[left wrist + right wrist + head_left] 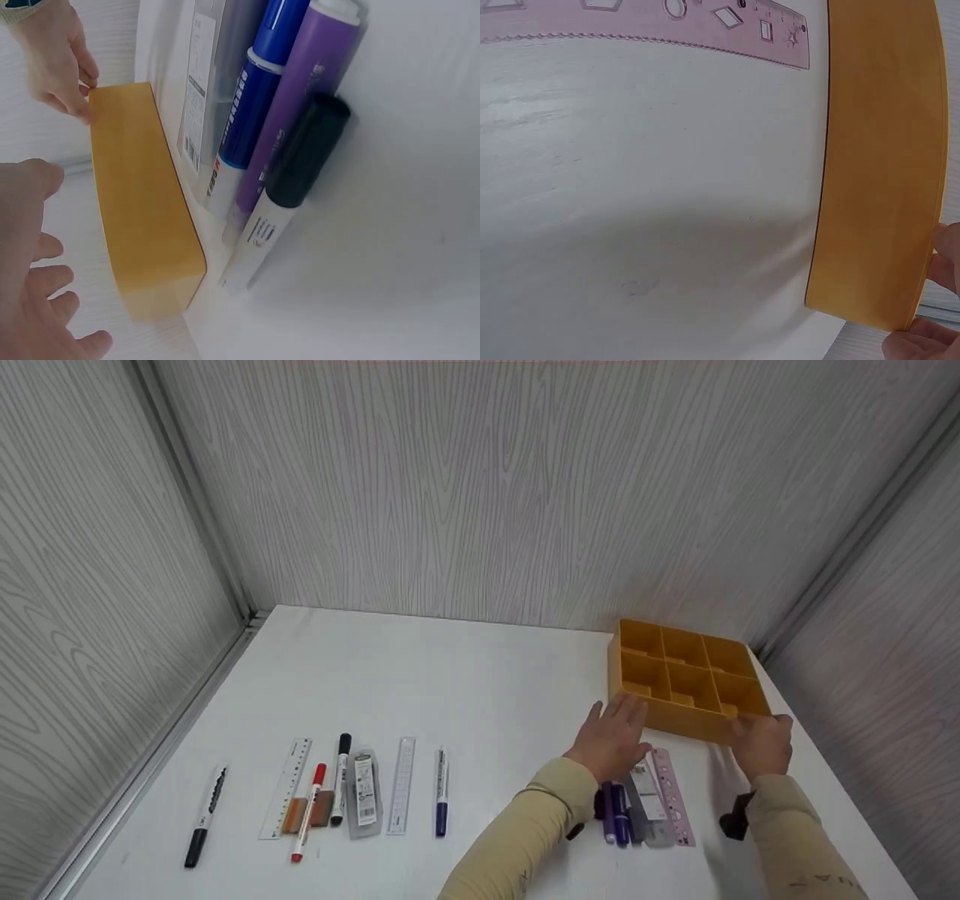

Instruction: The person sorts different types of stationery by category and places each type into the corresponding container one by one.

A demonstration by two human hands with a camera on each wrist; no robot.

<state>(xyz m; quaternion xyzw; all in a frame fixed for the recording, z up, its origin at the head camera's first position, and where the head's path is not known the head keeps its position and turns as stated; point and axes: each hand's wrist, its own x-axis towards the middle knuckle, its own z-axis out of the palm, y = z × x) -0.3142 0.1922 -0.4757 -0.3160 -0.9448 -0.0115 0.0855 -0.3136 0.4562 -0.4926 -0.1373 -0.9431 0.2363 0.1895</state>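
Observation:
A yellow organizer box (686,720) with six compartments stands at the table's back right. My right hand (763,746) grips its front right corner at the rim, fingers curled there; the right wrist view shows fingertips (919,337) on that edge. My left hand (609,739) is near the box's front left, its fingers (52,277) spread and holding nothing. Below the left hand lie a purple marker (300,112), a blue marker (259,90), a black-capped marker (307,150), a clear labelled case (199,90) and a pink stencil ruler (673,799).
On the left half of the white table (450,675) lie a black marker (206,817), clear rulers (403,787), a red marker (309,814), brown blocks (322,808), another black marker (341,780), a clear case (365,791) and a blue-capped marker (442,795). Wood-grained walls (487,495) surround the table.

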